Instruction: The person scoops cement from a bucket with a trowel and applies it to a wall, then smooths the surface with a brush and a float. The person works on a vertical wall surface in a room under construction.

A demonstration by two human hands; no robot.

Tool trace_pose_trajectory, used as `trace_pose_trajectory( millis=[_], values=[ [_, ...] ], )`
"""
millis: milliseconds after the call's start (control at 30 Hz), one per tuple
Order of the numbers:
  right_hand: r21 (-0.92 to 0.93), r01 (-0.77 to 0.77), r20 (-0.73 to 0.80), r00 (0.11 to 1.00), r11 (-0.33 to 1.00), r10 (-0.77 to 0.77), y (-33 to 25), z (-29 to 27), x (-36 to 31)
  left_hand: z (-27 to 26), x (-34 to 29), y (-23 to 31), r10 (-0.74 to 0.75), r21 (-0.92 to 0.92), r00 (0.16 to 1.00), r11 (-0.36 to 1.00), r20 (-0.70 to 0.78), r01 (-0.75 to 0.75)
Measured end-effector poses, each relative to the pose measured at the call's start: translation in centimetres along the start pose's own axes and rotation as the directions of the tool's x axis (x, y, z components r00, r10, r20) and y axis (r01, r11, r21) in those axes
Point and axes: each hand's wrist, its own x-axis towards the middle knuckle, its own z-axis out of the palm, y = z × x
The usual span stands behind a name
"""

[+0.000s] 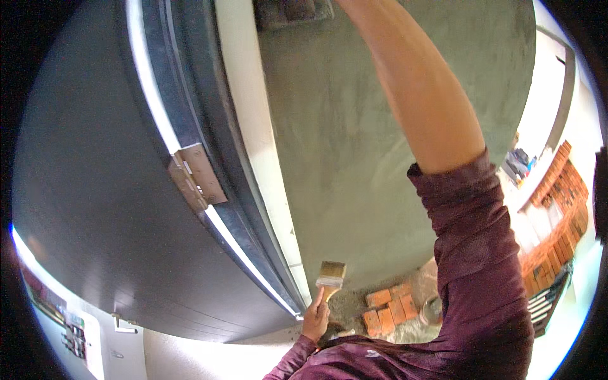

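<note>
My left hand (315, 316) is low in the view, closed around the handle of a flat paintbrush (331, 274). The brush points upward, its wide pale bristles near the foot of a grey-green plastered wall (342, 152). My right arm, in a pushed-up maroon sleeve, stretches up in front of the wall. Its hand lies beyond the top edge, so what it holds or touches is hidden. Left of that forearm, at the top, a dark flat shape (294, 11) lies against the wall, cut off by the frame and too unclear to name.
A large dark door (120, 190) with a metal hinge (197, 175) fills the left, beside a pale strip (256, 126) edging the wall. Orange bricks (391, 309) and a bucket (431, 311) stand on the floor below. More bricks (565, 190) are stacked at far right.
</note>
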Motion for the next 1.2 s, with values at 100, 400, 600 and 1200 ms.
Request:
trace_pose_trajectory(
  millis=[100, 400, 600, 1200],
  values=[
    [0.025, 0.011, -0.068, 0.998, 1.0, -0.009, -0.4, 5.9, -8.8, -1.9, -0.9, -2.0, -0.027, -0.021, 1.0, 0.999, -0.011, 0.027],
    [0.097, -0.181, 0.528, 0.843, 0.979, 0.104, -3.8, 17.6, -42.0, -3.4, -2.1, -6.4, -0.146, 0.056, 0.975, 0.989, 0.165, 0.139],
    [0.181, -0.266, 0.309, 0.929, 0.947, 0.202, -2.8, 11.0, -35.4, -3.6, -3.7, -8.9, -0.143, 0.11, 0.964, 0.986, 0.222, 0.121],
    [0.078, -0.197, 0.544, 0.83, 0.977, 0.124, -2.3, 10.6, -34.0, -2.8, -3.9, -10.3, -0.176, -0.19, 0.944, 0.954, 0.278, 0.233]
  ],
)
